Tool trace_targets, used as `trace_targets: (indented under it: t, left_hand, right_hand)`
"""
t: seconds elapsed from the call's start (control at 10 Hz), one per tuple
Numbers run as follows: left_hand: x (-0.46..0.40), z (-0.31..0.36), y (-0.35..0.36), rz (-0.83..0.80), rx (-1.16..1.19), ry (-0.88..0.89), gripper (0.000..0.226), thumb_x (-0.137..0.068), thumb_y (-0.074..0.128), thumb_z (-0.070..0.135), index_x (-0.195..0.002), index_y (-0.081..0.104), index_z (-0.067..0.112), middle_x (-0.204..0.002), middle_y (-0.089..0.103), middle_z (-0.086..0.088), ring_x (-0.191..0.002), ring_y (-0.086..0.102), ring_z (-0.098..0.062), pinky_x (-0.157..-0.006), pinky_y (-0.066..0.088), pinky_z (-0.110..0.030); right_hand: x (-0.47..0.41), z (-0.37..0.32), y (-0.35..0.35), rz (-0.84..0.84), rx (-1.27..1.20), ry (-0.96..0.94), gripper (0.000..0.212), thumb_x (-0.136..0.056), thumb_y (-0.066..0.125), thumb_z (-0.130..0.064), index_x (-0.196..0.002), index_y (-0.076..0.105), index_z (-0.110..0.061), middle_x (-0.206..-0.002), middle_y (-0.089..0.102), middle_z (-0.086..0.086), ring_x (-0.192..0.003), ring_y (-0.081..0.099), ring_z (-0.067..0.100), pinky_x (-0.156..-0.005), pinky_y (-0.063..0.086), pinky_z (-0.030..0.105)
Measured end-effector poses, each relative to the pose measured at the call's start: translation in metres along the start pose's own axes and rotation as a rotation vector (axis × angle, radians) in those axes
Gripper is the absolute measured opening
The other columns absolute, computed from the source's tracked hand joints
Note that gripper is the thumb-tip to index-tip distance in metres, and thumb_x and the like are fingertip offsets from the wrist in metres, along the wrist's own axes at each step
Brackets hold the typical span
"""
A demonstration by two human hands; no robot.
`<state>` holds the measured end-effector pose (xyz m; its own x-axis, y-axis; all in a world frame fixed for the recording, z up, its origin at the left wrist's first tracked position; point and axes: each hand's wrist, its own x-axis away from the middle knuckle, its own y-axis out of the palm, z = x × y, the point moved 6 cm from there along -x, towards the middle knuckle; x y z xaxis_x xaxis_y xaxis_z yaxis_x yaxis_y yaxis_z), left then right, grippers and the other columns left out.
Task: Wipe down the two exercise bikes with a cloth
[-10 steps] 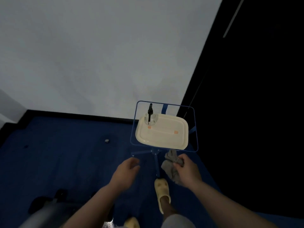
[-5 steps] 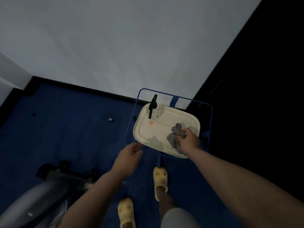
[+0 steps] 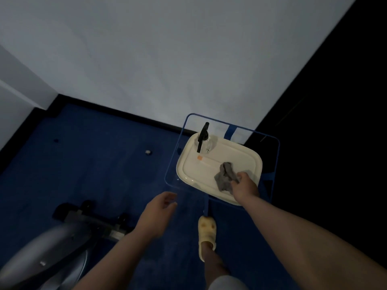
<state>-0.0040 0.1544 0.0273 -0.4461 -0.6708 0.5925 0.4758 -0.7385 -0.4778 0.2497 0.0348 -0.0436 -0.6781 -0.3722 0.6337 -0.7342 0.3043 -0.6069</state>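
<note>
Grey cloth (image 3: pixel 225 177) (one) gripped by right hand (image 3: pixel 245 187) on tray (image 3: pixel 252 162).

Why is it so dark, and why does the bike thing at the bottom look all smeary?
Head view: the room is dimly lit, so the floor and right side go nearly black; the exercise bike at lower left is blurred, likely from head motion; the cloth in the right hand on the cream tray stays fairly sharp.
</note>
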Motion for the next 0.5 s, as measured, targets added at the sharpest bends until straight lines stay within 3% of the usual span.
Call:
trace_targets:
  t: [0.2, 0.3, 0.4, 0.5]
  left_hand:
    - [0.05, -0.005, -0.028, 0.006, 0.017, 0.125, 0.024, -0.092, 0.055, 0.019, -0.116, 0.061, 0.023, -0.112, 0.064, 0.007, -0.105, 0.059, -0.01, -0.098, 0.047, -0.034]
    - [0.088, -0.02, -0.043, 0.014, 0.031, 0.232, 0.022, -0.093, 0.053, 0.019, -0.113, 0.06, 0.026, -0.11, 0.062, 0.011, -0.104, 0.058, -0.007, -0.092, 0.047, -0.027]
    - [0.132, -0.046, -0.052, 0.007, 0.033, 0.315, 0.02, -0.093, 0.052, 0.017, -0.107, 0.061, 0.028, -0.107, 0.063, 0.012, -0.104, 0.058, -0.006, -0.087, 0.046, -0.023]
    - [0.172, -0.072, -0.057, -0.009, 0.007, 0.364, 0.025, -0.093, 0.052, 0.016, -0.116, 0.061, 0.022, -0.117, 0.063, 0.005, -0.107, 0.058, -0.01, -0.095, 0.047, -0.03]
  right_hand:
    - [0.08, -0.001, -0.007, 0.102, -0.052, -0.095, 0.041, -0.098, 0.047, -0.022, -0.138, 0.042, -0.015, -0.131, 0.056, 0.008, -0.102, 0.056, 0.025, -0.075, 0.041, 0.025]
    - [0.138, 0.005, -0.008, 0.205, -0.072, -0.121, 0.034, -0.097, 0.049, -0.025, -0.13, 0.048, -0.017, -0.124, 0.059, 0.009, -0.09, 0.054, 0.021, -0.07, 0.043, 0.028]
    - [0.206, 0.019, -0.004, 0.279, -0.115, -0.14, 0.033, -0.097, 0.048, -0.027, -0.129, 0.048, -0.019, -0.122, 0.059, 0.007, -0.09, 0.056, 0.022, -0.07, 0.047, 0.03]
    - [0.272, 0.032, 0.008, 0.342, -0.119, -0.168, 0.035, -0.096, 0.049, -0.03, -0.13, 0.048, -0.021, -0.123, 0.059, 0.004, -0.096, 0.058, 0.021, -0.074, 0.05, 0.031]
